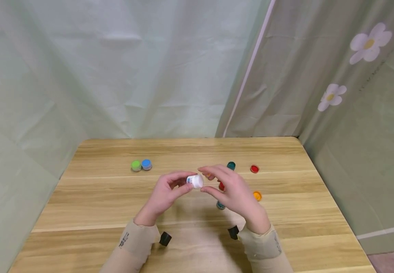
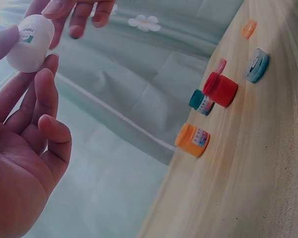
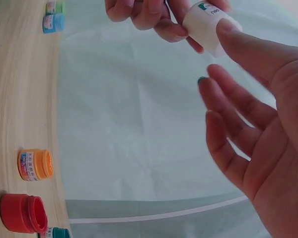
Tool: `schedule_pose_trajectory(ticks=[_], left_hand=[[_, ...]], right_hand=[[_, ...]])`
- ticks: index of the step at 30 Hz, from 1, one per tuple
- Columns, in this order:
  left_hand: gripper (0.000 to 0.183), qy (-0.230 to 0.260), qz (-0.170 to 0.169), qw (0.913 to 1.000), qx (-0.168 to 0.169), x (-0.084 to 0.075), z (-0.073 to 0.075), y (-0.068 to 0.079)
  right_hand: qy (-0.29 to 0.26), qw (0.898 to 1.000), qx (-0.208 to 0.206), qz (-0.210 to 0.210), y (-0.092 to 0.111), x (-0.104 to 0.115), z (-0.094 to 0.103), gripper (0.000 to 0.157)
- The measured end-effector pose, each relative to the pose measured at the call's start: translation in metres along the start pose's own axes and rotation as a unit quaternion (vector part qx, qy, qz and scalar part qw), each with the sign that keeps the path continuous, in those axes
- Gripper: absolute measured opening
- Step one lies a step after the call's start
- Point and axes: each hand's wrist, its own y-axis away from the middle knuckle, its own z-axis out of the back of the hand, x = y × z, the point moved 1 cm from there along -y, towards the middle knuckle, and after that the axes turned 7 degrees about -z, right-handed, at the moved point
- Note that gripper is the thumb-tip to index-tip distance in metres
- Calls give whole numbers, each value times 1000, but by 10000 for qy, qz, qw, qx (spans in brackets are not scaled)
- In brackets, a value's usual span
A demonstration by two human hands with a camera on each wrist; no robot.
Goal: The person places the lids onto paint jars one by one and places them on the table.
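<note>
A small white paint jar (image 1: 195,181) lies tilted on its side in the air above the table. My left hand (image 1: 166,192) pinches it between thumb and fingers, its end turned towards the right. Printed lettering shows on the white jar (image 2: 31,43) in the left wrist view. Around that right end, my right hand (image 1: 232,191) spreads its thumb and fingers apart. In the right wrist view its thumb (image 3: 253,52) overlaps the jar, while the other fingers (image 3: 233,109) are loosely bent. A dark smudge marks one fingertip.
Behind the right hand stand an orange jar (image 3: 36,164), a red jar (image 3: 22,213) and a dark green jar (image 1: 231,165). A red lid (image 1: 254,168), an orange lid (image 1: 257,195) and a teal lid (image 2: 257,65) lie around them. Light green (image 1: 136,165) and blue (image 1: 146,164) jars stand back left.
</note>
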Motion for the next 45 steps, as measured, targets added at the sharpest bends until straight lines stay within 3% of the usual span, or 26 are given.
schedule_pose_trajectory(ticks=[9,16,26,39,45], left_hand=[[28,-65,-7,10000,34,1,2,1],[28,-64,70,9999,91,0,1,1],[27,132,-26,9998,121,1,-1,0],[29,-95,-93,9999,16,1,-1,-1],[28,-210,-176,9996,6,1,-3,-2]], right_hand=[[57,9986,-156,494,-2,0,0,42],[133,9979,-233,590,-2,1,-1,37],[266,9996,-45,130,0,3,-3,33],[754,9931,422,-790,-1,6,-11,24],[731,9913,384,-1028,-1,6,-14,27]])
